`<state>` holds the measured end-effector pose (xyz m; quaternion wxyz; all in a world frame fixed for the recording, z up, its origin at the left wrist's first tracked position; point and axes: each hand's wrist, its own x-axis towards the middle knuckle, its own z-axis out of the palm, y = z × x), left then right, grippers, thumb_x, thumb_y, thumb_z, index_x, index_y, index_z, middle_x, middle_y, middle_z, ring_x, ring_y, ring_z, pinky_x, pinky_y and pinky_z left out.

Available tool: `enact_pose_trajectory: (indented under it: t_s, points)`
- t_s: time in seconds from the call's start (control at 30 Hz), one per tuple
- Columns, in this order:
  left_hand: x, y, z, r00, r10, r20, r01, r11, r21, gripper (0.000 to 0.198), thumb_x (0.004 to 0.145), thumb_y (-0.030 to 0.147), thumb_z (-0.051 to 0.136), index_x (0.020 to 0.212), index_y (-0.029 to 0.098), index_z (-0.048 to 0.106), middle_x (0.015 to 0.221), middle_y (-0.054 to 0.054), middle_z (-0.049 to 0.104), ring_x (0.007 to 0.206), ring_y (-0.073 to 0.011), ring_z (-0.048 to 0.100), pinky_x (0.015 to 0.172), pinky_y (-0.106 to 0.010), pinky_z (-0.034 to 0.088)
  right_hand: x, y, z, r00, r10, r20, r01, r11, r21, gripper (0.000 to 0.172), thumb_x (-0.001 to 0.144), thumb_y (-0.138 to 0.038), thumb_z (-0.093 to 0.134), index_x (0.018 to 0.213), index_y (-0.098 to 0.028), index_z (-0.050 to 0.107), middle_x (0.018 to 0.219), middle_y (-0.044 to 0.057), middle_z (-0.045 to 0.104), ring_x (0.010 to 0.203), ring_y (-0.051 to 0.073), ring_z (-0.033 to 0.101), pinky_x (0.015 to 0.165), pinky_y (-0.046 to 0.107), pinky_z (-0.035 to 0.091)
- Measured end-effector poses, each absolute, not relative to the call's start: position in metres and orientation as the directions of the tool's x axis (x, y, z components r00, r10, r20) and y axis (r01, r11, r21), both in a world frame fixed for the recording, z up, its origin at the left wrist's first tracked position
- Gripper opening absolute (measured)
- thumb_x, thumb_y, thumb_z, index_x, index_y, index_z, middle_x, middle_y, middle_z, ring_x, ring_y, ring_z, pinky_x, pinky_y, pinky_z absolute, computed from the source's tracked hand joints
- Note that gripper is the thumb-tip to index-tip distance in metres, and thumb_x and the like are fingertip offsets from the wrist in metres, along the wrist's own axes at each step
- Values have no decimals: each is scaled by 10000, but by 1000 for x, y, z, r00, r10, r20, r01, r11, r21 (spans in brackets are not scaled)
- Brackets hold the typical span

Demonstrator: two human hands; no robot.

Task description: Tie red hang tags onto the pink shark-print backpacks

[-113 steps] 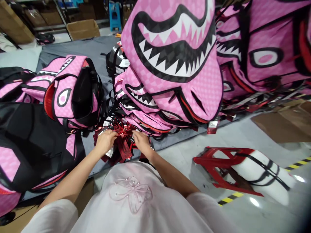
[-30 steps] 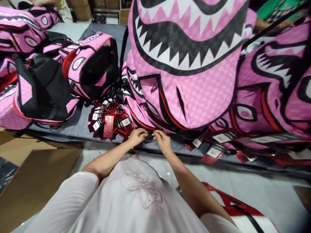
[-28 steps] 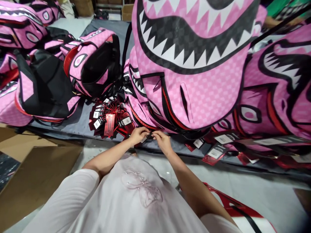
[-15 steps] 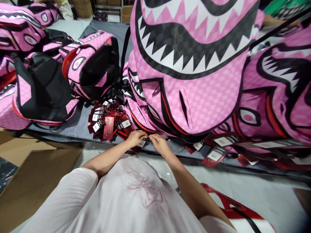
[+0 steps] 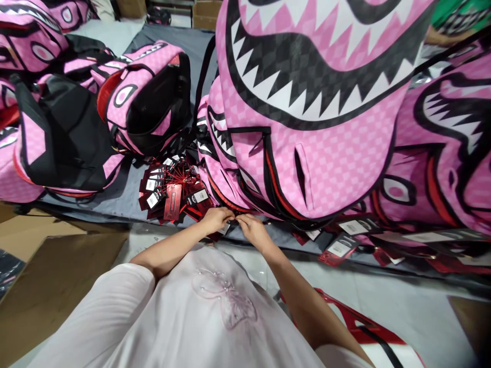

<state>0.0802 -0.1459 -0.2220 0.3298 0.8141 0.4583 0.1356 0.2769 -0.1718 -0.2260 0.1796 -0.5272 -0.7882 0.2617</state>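
Pale floor (image 5: 368,286) fronts the grey-covered table (image 5: 176,40), where left hand (image 5: 215,221) and right hand (image 5: 252,228) pinch a tag (image 5: 224,229).

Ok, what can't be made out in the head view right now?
All head view:
What left hand and right hand may grip: hidden by them.
Large pink backpack: cut off by top edge.
Print on tags: too small.
Co-worker in green: cut off by right edge.
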Motion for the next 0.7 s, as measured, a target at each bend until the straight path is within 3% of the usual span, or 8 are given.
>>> enact_pose_trajectory:
  t_s: [0.23,0.5,0.7]
  points:
    - [78,-142,-218,576,809,-112,679,-398,617,210,896,222,509,967,221,706,973,-37,704,847,-160,645,642,-225,423,270,-172,-219,-431,898,-86,824,352,-444,267,955,-182,412,946,-203,678,886,76,677,872,209,584,818,295,425]
    - [82,-135,-210,618,771,-152,685,-433,585,140,855,189,555,826,208,690,812,-37,696,748,-175,641,595,-239,394,264,-168,-217,-428,892,-146,837,330,-437,247,930,-174,425,897,-191,669,847,71,675,828,205,600,789,291,420]
    - [84,-141,-205,605,785,-137,705,-447,550,145,891,231,532,867,187,668,857,-67,697,773,-196,657,639,-250,441,260,-169,-216,-408,903,-138,847,317,-426,252,914,-165,420,856,-201,662,820,51,678,822,188,606,774,271,420]
